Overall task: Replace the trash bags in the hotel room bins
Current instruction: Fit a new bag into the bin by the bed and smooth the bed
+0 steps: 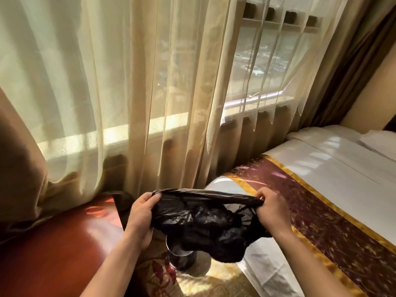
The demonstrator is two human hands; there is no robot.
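The person is holding a black trash bag (203, 224) in the air with both hands, stretching its top edge into a taut band between them. The left hand (141, 213) is gripping the bag's left end, its fingers (147, 198) curling round the gathered plastic with the thumb pressing on top. The right hand (272, 211) is pinching the right end, its fingers (260, 195) bending tightly over the bunched edge. The rest of the bag is hanging below the hands in crumpled folds.

Directly under the bag, a small dark round bin (182, 261) is standing upright on the patterned carpet (214, 281). The hanging plastic is covering most of its opening, so whether the bag is touching the rim cannot be told.

The bin is sitting between a glossy red-brown tabletop (53, 243) on the left and a bed (342, 168) with white sheets on the right. A purple bed runner (321, 221) with gold borders is lying across the bed, and a white pillow (379, 140) is resting at its far end. Sheer cream curtains (128, 82) are hanging across the window behind, with sunlight coming through them, and a heavier brown drape (353, 71) is hanging at the right side.
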